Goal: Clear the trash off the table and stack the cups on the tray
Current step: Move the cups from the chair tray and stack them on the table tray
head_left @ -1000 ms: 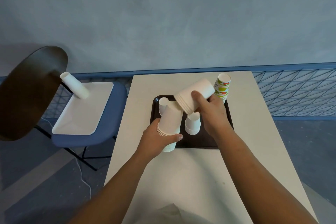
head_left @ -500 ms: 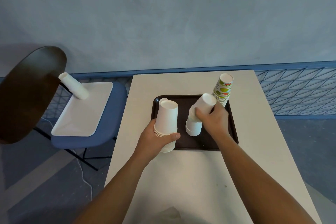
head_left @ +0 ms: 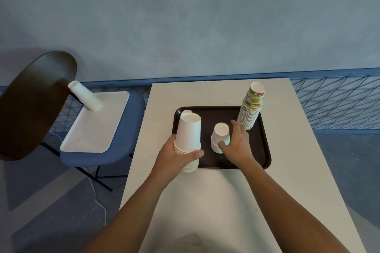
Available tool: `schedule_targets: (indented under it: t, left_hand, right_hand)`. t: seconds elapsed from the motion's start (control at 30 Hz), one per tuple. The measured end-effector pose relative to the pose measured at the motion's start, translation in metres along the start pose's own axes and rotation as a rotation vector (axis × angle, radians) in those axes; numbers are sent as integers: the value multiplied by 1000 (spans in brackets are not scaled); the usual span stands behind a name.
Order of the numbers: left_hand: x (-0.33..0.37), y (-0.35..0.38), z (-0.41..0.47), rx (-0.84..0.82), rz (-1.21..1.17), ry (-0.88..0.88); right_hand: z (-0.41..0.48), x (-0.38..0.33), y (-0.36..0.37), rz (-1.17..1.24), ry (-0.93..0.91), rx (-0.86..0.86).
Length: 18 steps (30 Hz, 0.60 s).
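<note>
Cups (head_left: 221,129) just nested onto small stack (head_left: 216,147), middle of tray (head_left: 260,150) on counter (head_left: 226,201); right hand (head_left: 239,145) fingers (head_left: 236,127) released beside it; left hand (head_left: 174,156) still grasping big white stack (head_left: 189,131) at tray's near-left corner; probably merging next.

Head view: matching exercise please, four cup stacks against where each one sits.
1. tall white paper cup stack
2. short white paper cup stack
3. fruit-printed paper cup stack
4. tilted white cup stack

a. far right corner of dark brown tray
b. on white tray on blue chair
c. gripped by left hand
d. middle of the brown tray, by right hand

Pairs: 1-c, 2-d, 3-a, 4-b.
</note>
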<state>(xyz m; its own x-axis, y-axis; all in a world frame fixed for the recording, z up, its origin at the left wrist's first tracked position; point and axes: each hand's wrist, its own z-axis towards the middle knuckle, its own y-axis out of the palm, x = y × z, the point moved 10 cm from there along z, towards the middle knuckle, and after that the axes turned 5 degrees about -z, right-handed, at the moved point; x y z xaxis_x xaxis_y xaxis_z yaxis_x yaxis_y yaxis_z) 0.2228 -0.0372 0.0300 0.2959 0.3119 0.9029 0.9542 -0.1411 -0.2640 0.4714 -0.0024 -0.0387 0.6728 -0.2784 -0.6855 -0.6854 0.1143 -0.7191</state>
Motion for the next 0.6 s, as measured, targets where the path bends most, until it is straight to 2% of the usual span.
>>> schedule_targets:
  t: [0.1,0.17,0.27,0.37,0.6]
  left_hand:
    - [-1,3,0,-4,-17,-8]
    - [1,8,-1,-12,-16,-4]
    - [9,17,-3,-42,-12,32]
    - [19,24,-5,-93,-9,66]
    - [29,16,-12,-61,36,101]
  right_hand:
    - [-24,-30,-43,177,-76,242]
    - [-40,-58,-61,327,-125,269]
    - [-57,-104,-64,446,-231,80]
    - [-67,-128,-54,424,-293,-115]
    - [-62,-140,-55,302,-321,-177]
